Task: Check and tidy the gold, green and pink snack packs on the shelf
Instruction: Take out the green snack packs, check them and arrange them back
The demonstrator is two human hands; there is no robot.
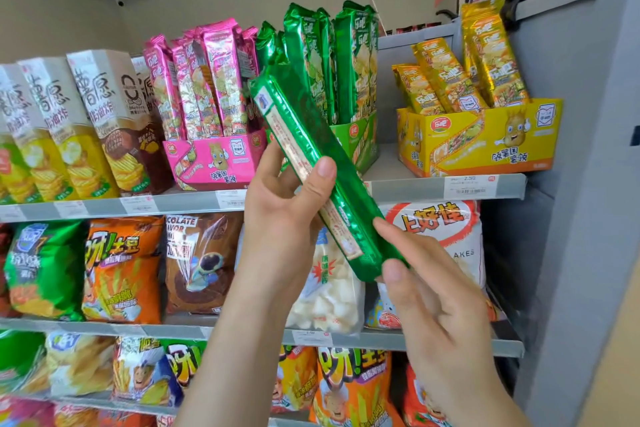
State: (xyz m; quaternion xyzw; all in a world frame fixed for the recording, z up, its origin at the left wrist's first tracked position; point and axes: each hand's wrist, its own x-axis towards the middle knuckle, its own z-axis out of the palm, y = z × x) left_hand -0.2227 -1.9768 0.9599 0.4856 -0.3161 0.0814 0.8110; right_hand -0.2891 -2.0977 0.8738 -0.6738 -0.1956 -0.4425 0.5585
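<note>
A long green snack pack (311, 152) is held slanted in front of the top shelf, its printed back facing me. My left hand (284, 204) grips its middle, thumb across the front. My right hand (429, 284) pinches its lower end between thumb and forefinger. Behind it, more green packs (349, 59) stand upright in a green display box (363, 146). Pink packs (207, 80) stand in a pink box (214, 159) to the left. Gold packs (464, 76) lean in a yellow box (485, 139) to the right.
Tall chip cartons (86, 121) fill the top shelf's left side. The shelf edge (415, 189) carries price tags. Snack bags, such as an orange bag (121, 267) and a white bag (446, 236), crowd the lower shelves. A grey panel (571, 184) closes the right side.
</note>
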